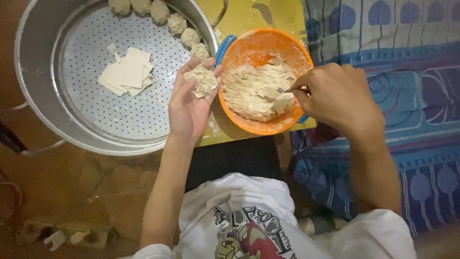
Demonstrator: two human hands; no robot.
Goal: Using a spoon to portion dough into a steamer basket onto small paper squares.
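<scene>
head view, left hand [189, 108] cupped open under wrapper [203, 80], right hand [335, 96] grip pinching spoon [282, 90]

A brown floor [62, 187] carries everything here. On it stands a large metal steamer pot [33, 72] with wire handles at its left side, and just beside that lies a yellow board [249, 14] (its surface shows dark curved marks near the top). An orange bowl [249, 48] with blue handles sits on the board. To the right a blue patterned cloth [407, 96] spreads over the floor. A power strip [67, 235] lies at lower left.
</scene>
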